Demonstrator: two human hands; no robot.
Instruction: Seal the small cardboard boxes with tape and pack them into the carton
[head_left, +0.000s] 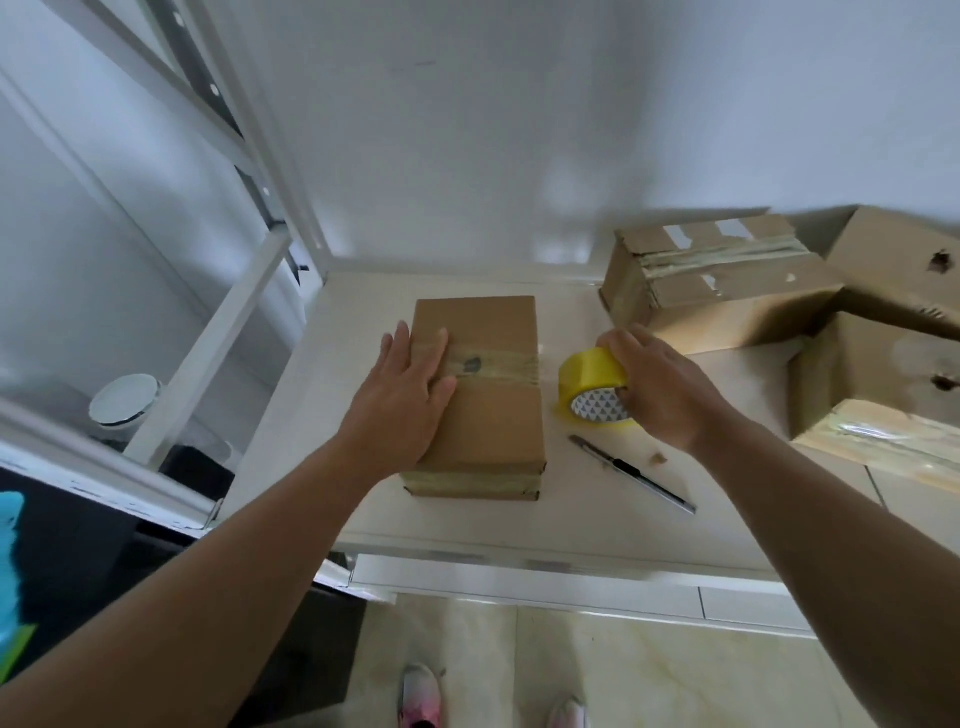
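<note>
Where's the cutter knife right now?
In the head view, the knife lies on the white table, just right of the small box and nearer the person than the tape roll in the right hand.

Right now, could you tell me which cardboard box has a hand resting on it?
The middle box, under the flat left hand; the right hand grips the yellow tape roll, and the boxes to the right lie untouched.
</note>
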